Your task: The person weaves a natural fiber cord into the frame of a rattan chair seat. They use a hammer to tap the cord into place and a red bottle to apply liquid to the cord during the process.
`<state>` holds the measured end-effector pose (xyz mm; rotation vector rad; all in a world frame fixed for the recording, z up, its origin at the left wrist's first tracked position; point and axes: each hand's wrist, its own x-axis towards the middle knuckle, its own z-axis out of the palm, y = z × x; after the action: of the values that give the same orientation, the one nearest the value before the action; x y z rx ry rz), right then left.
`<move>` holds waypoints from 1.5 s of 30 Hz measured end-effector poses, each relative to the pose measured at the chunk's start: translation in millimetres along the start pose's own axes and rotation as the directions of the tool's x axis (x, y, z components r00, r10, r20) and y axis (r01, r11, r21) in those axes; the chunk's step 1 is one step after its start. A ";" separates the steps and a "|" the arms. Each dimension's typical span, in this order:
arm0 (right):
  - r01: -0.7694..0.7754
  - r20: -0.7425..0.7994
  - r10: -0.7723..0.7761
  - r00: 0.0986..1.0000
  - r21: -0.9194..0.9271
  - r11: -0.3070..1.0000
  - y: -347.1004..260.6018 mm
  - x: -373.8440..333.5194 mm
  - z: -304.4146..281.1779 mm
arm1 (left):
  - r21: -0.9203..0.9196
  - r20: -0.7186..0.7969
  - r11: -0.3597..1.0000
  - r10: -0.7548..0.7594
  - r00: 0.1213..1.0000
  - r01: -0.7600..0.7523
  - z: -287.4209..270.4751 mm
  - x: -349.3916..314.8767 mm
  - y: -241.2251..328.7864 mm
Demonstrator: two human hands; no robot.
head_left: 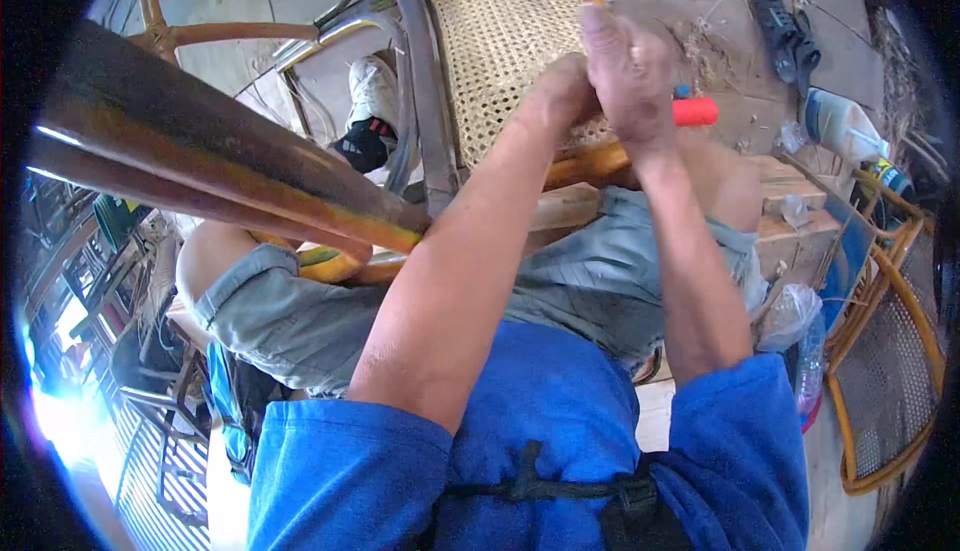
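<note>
One cane panel (500, 21), visible face apparently woven, lies before you, your curled right hand (636, 76) and left hand (572, 89) by its edge (grips hidden, cannot tell), remaining edge work unclear.

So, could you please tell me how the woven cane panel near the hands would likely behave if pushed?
The woven cane panel would probably give slightly and spring back, since its strands look thin. It is likely light for its size, being full of small holes. It seems unlikely to roll, being broad and sheet-like.
</note>
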<state>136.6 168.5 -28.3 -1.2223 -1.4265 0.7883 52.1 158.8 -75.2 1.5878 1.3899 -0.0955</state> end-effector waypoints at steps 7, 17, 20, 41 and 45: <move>-0.189 0.162 0.194 0.968 -0.049 0.981 14.0 -9.2 -17.9 | -0.184 0.031 0.982 -0.031 0.999 0.037 0.9 -14.9 -1.1; -0.501 0.297 0.405 0.865 0.450 0.739 0.6 17.9 -39.6 | -0.251 0.020 0.968 0.026 0.999 -0.020 2.1 -4.2 -2.6; -0.408 0.270 0.310 0.911 0.691 0.596 -61.0 78.1 -81.0 | -0.311 0.103 0.950 0.007 0.995 0.026 4.4 0.4 -9.3; -0.519 -0.439 0.353 0.826 -0.837 0.175 -17.9 -240.5 -343.3 | -0.335 0.235 0.941 0.135 0.963 -0.050 -14.0 -2.9 21.9; -0.687 -0.447 0.598 0.665 -0.679 0.257 -47.9 -264.1 -294.2 | -0.351 0.218 0.935 0.142 0.966 -0.058 -13.3 -5.9 20.2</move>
<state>388.0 -138.2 8.3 -2.6969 -1.1621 0.5317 59.2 166.7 -52.6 1.3050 1.0686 0.0162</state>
